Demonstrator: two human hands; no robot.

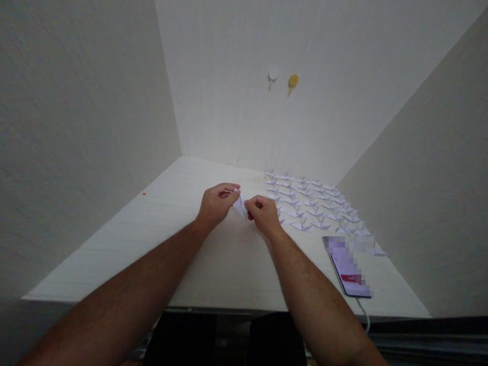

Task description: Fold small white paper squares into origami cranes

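Note:
A small piece of folded white paper (240, 205) is held just above the white table (160, 223), near its middle. My left hand (216, 204) pinches the paper's left side with fingers curled. My right hand (262, 213) pinches its right side, fingers closed too. Both forearms reach in from the bottom of the view.
Several folded white paper cranes (308, 203) stand in rows on the table's right part. A phone (348, 267) with a cable lies near the front right edge. Walls close in on three sides; two small hooks (282, 81) are on the far wall. A red dot (144, 193) marks the table's left.

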